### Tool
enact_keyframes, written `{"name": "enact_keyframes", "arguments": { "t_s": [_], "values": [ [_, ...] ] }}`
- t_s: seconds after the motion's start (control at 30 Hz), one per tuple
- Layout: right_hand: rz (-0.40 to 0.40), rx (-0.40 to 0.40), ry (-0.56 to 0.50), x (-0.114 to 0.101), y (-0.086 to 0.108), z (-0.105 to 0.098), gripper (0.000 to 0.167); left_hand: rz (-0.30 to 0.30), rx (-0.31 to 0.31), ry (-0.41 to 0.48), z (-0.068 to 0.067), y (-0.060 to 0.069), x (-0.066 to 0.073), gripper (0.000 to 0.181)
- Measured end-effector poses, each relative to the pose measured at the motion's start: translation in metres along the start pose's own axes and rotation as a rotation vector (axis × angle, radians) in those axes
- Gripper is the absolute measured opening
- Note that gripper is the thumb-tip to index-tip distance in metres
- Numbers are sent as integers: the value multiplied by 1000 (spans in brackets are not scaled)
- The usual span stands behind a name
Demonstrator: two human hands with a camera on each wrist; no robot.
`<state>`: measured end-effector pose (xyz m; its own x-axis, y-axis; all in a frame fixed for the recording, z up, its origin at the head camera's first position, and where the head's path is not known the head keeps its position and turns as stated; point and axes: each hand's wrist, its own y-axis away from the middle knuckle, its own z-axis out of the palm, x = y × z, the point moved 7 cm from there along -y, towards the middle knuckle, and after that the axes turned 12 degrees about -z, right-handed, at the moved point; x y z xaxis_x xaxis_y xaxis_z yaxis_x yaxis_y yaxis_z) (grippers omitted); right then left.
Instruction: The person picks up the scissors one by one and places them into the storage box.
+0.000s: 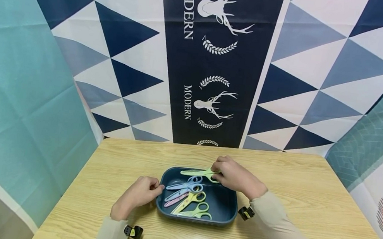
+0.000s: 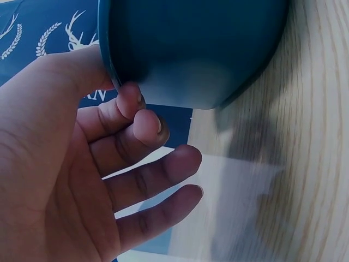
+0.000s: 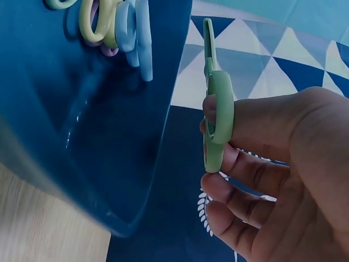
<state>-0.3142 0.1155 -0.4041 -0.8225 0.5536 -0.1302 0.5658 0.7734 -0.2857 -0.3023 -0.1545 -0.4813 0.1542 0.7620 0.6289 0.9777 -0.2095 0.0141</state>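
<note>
A dark blue plastic tray (image 1: 226,207) stands on the table. My left hand (image 1: 139,194) pinches its left rim between thumb and index finger; in the left wrist view the other fingers are apart from the tray wall (image 2: 191,49). Above the tray's far edge, my right hand (image 1: 234,174) holds light green scissors (image 1: 193,172) by the handle loops, blades pointing left. In the right wrist view these scissors (image 3: 222,106) are clear of the tray. Inside lie several scissors in a fanned pile: blue scissors (image 1: 176,194), pink scissors (image 1: 174,200), yellow scissors (image 1: 188,201) and green scissors (image 1: 195,213).
The wooden table (image 1: 291,200) extends on both sides of the tray. A patterned cloth wall (image 1: 218,67) rises behind its far edge, with a teal cloth (image 1: 24,78) at the left. A small black camera (image 1: 246,213) is strapped to the right wrist.
</note>
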Motion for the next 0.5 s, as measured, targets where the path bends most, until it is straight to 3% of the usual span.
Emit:
{"name": "enact_keyframes", "arguments": {
  "t_s": [0.5],
  "values": [
    [-11, -56, -76, -9, -13, 15, 7, -16, -25, 4, 0, 0, -1, 37]
  ]
}}
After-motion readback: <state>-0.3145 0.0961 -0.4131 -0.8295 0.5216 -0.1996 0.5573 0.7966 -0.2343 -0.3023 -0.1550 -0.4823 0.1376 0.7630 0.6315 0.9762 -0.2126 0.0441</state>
